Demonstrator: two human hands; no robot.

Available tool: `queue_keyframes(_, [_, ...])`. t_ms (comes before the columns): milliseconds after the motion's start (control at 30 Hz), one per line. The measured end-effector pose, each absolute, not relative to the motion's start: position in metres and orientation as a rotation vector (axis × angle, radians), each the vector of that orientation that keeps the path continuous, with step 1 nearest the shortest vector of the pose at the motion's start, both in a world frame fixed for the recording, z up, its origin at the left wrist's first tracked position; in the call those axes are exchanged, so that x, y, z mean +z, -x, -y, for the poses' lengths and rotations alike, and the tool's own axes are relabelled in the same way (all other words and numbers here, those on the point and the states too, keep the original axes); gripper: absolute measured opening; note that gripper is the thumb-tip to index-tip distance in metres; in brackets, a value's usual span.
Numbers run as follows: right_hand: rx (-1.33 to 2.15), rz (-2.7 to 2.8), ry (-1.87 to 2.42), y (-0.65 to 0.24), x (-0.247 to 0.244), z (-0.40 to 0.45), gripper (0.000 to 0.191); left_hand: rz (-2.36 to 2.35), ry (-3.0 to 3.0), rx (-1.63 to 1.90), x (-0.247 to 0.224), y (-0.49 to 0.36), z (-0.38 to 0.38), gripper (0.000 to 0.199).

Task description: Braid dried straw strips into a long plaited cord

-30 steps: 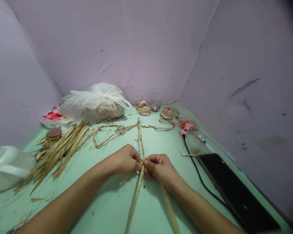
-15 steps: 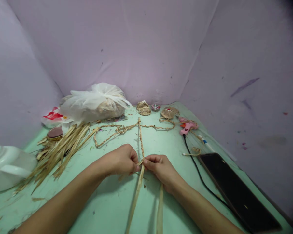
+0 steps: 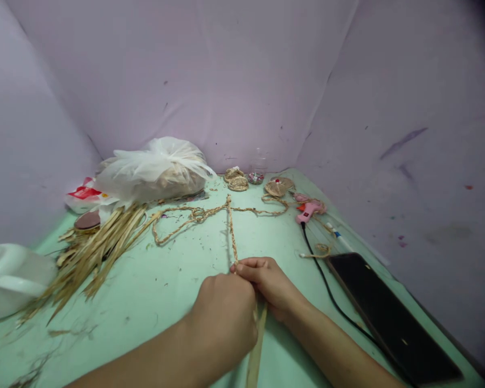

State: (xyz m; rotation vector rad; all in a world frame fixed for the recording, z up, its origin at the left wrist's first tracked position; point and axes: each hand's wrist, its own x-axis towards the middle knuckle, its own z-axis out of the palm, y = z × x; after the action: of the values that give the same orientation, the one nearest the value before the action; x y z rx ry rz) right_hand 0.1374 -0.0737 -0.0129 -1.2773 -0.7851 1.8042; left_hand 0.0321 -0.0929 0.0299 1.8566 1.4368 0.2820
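Observation:
A thin braid (image 3: 231,231) of dried straw-coloured strips runs straight toward me down the middle of the table. My right hand (image 3: 267,280) pinches its near end between thumb and fingertips. Just in front, my left hand (image 3: 226,318) is closed and hides the point where the loose strips leave the braid; its fingertips are turned away, so what they grip is mostly covered. One flat loose strip (image 3: 256,347) hangs toward me below both hands. At the far end the braid joins a longer braided cord (image 3: 178,229) that lies in loops to both sides.
To the left lie a bundle of dried strips (image 3: 105,250), a white jug (image 3: 16,280) and a stuffed plastic bag (image 3: 157,170). On the right are a pink glue gun (image 3: 309,210), its black cable (image 3: 327,285) and a dark phone (image 3: 392,318). Woven pieces (image 3: 237,183) sit at the back.
My left hand has moved right and toward me, from beside the braid's end to in front of it, covering the loose strips. My right hand keeps its pinch in nearly the same place.

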Motion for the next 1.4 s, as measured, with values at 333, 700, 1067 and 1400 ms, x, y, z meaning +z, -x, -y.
queue_keyframes(333, [1.812, 1.053, 1.194, -0.143, -0.013, 0.07, 0.022, -1.194, -1.082, 0.272, 0.016, -0.014, 0.046, 0.014])
queue_keyframes(700, [0.883, 1.916, 1.684, -0.149, -0.017, 0.074, 0.018, -1.495, -1.417, 0.213, -0.003, -0.023, 0.051, 0.014])
queue_keyframes(1067, [0.44, 2.117, 2.023, -0.144, 0.003, 0.085, 0.018, -1.544, -1.794, 0.286, -0.013, -0.022, 0.052, 0.013])
queue_keyframes(1400, [0.362, 2.175, 1.886, -0.137, 0.006, 0.101, 0.018, -1.509, -1.541, 0.288, -0.004, -0.021, 0.049, 0.013])
